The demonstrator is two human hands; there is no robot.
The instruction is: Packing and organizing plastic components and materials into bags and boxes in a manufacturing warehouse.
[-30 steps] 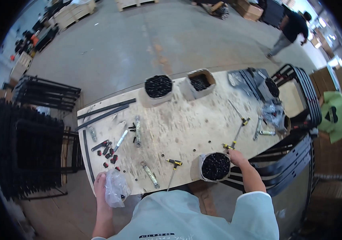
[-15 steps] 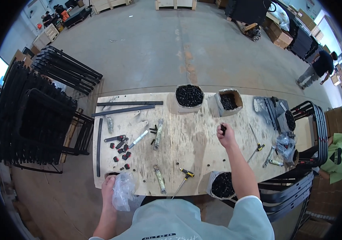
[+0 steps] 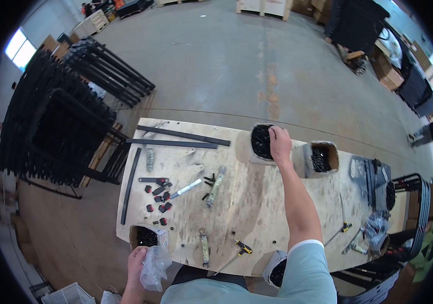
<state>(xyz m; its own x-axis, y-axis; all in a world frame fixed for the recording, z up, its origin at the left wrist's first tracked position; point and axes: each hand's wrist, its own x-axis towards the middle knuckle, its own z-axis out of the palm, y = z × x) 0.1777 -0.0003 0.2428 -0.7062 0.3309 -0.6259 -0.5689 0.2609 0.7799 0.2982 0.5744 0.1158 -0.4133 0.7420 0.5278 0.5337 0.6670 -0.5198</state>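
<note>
One box of black parts stood at your right hand, whose fingers reached its opening; whether they were apart or together, I could not tell. A second box stood just right of that grip. Your left hand was clamped on a clear bag, with a third box just beyond it. Well right of the bag lay a yellow-black driver.

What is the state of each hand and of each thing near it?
Plastic bag: crumpled, held
Left hand: closed on bag
Near left box: open, black parts inside
Far left box: open, black parts inside
Right hand: at this box's mouth, grip unclear
Far right box: open, partly filled
</note>
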